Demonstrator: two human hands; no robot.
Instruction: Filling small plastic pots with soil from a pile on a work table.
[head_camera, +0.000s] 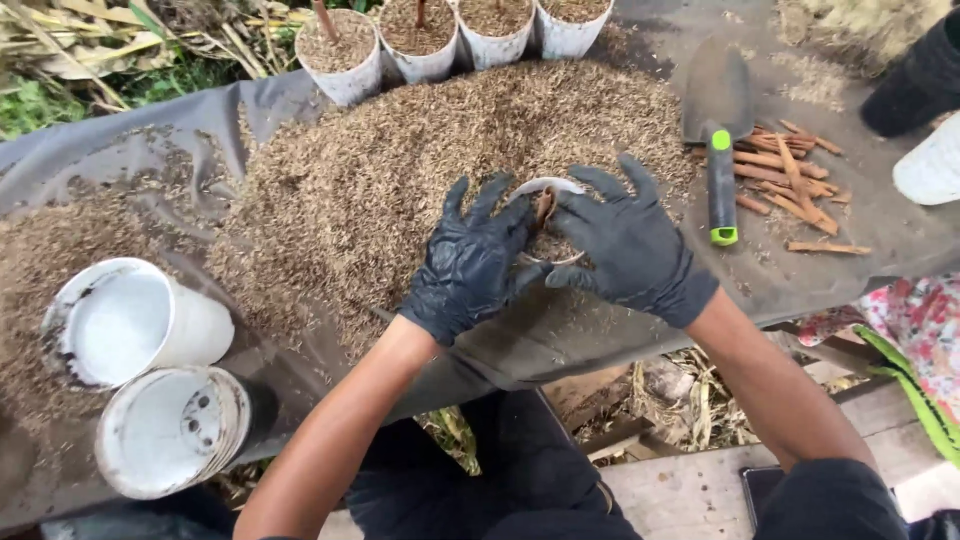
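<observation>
The small white pot (548, 222) sits in the husk heap (400, 180) on the dark sheet (120, 150), with a brown cutting (543, 207) standing in it; thin-walled and packed with loose husk, it looks light and easily squashed, best held low around its sides with the stick left alone. The left hand (470, 262) and right hand (625, 245), both in black gloves, cup it from either side. Each grip is half open, fingers spread and curved against the rim and fill, pressing rather than clenching.
</observation>
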